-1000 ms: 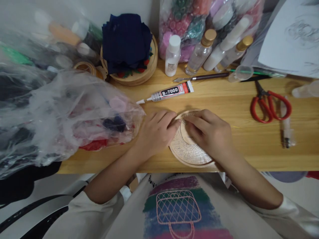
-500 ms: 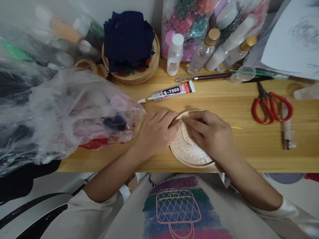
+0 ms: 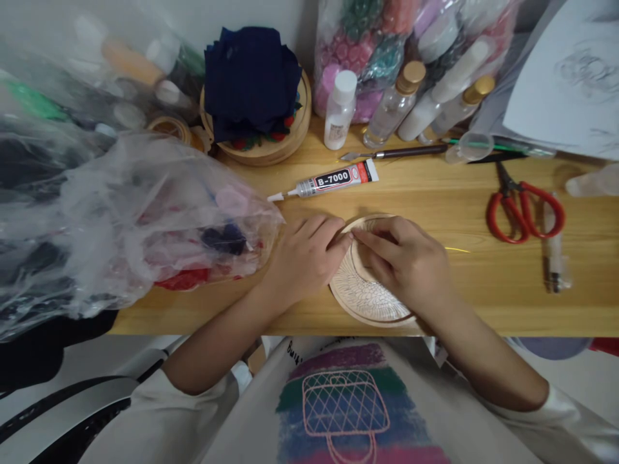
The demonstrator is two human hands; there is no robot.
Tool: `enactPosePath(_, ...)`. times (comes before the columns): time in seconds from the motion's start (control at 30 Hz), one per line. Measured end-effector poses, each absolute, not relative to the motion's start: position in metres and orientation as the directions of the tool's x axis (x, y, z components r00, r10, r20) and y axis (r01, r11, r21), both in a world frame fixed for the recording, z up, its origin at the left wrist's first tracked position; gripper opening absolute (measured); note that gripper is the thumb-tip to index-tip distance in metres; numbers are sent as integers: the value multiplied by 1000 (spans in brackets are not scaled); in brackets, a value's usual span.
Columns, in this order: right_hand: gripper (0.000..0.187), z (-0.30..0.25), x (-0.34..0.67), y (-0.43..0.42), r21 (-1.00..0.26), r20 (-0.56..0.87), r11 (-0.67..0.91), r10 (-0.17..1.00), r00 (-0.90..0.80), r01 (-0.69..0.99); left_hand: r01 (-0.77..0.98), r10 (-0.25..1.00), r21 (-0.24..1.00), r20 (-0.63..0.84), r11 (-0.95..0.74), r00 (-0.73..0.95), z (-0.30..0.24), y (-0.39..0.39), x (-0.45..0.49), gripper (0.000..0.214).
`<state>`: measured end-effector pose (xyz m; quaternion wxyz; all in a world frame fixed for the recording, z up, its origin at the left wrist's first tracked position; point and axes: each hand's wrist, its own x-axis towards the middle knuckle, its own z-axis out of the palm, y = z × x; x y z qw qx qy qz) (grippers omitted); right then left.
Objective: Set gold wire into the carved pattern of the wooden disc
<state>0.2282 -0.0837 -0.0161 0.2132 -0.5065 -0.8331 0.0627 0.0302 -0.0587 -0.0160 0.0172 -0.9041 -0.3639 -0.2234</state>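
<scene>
A round pale wooden disc point(image 3: 360, 299), with fine line patterns round a plain inner circle, lies at the table's front edge. My left hand point(image 3: 309, 254) is curled over its upper left rim, thumb pressed on the surface. Bent over the disc from the right, my right hand point(image 3: 411, 258) has thumb and forefinger pinched together near the left thumb tip. What the pinch holds is too small to make out. Just right of this hand a thin yellow wire point(image 3: 457, 249) shows; whether it runs into the fingers is hidden.
Behind the hands lies a B-7000 glue tube point(image 3: 333, 180). Red-handled scissors point(image 3: 525, 209) and a palette knife point(image 3: 411, 151) lie to the right and back. Several bottles point(image 3: 340, 113) stand behind. A large plastic bag point(image 3: 159, 212) fills the left; dark blue cloth point(image 3: 251, 84) sits on a wooden hoop.
The hands stay almost where they were. My right fingers have shifted slightly over the inner circle, and the whole view has moved a little.
</scene>
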Motion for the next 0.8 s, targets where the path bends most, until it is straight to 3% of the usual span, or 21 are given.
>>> enactPosePath(0.53,23,-15,227,-85,-229,291,500,854,-432,835,677,651,109,421,-728,632,-14,-60,32,24)
enactPosePath(0.8,20,-16,228,-82,-301,355,496,851,-387,814,673,649,132,448,-728,615,-15,-60,32,19)
